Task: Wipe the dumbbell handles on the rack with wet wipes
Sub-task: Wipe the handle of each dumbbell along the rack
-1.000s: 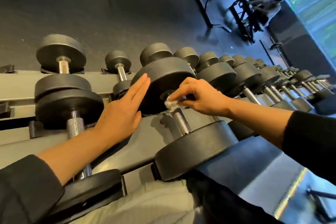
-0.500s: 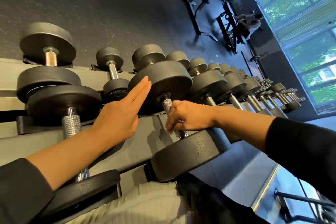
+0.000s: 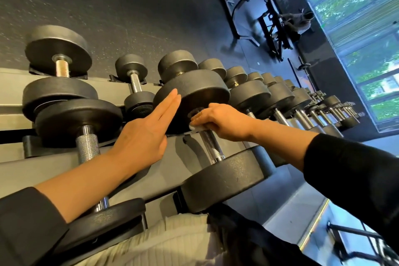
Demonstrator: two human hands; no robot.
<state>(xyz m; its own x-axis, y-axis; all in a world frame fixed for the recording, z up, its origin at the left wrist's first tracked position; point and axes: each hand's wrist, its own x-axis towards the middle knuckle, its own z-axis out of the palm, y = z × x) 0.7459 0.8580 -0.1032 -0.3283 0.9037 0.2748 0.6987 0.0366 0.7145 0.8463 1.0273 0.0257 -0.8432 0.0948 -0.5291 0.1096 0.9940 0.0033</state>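
A black dumbbell lies on the grey rack [image 3: 90, 162], its knurled steel handle [image 3: 210, 147] running between a far head [image 3: 194, 97] and a near head [image 3: 224, 177]. My right hand [image 3: 222, 122] grips the far end of that handle with a white wet wipe [image 3: 197, 128] wrapped under the fingers. With straight fingers, my left hand [image 3: 144, 134] presses flat against the side of the far head. To the left sits another dumbbell with a knurled handle [image 3: 87, 147].
A long row of dumbbells [image 3: 302, 106] stretches away to the right on the rack. Smaller dumbbells [image 3: 133, 80] rest on the upper tier. Benches and a seated person [image 3: 295, 20] are far back by the windows. Dark rubber floor lies beyond.
My right hand slid with the wipe from the near part of the handle back up to its far end by the head. My left hand stayed flat on the head.
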